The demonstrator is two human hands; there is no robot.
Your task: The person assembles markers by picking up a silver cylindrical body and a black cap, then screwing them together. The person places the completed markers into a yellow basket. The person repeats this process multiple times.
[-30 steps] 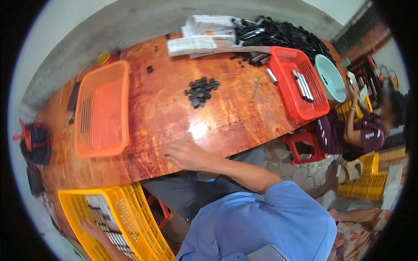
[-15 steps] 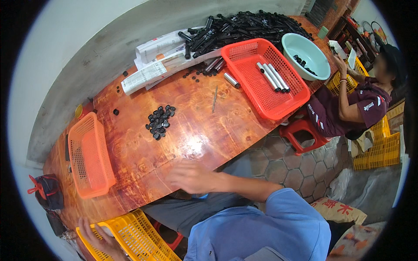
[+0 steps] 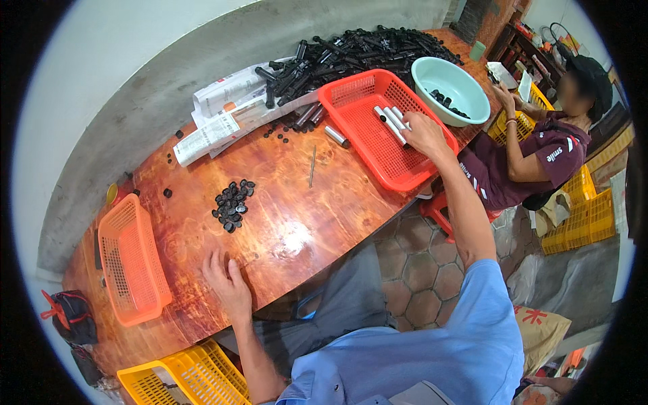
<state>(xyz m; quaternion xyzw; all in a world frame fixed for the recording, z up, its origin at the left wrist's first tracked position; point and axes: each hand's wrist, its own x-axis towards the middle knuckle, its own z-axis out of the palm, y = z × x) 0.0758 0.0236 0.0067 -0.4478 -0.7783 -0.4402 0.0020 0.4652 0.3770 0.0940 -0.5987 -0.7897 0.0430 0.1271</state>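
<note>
My right hand reaches into the red plastic basket, its fingers closed at the near ends of silver tubes with black tips. Those fingertips partly hide the tubes. Over the near edge of the table my left hand is open, fingers spread, holding nothing. Beyond it lies a small heap of round black caps. One more silver tube rests on the wood just left of the red basket, and a thin metal rod lies nearer.
A long pile of black parts covers the far table beside newspapers. A pale blue basin holds black pieces. An orange basket stands left, above a yellow crate. To the right, a person sits working.
My right hand has swung from the near table edge to the tubes in the red basket. My left hand has come up from the yellow crate to the table. The view has shifted slightly.
</note>
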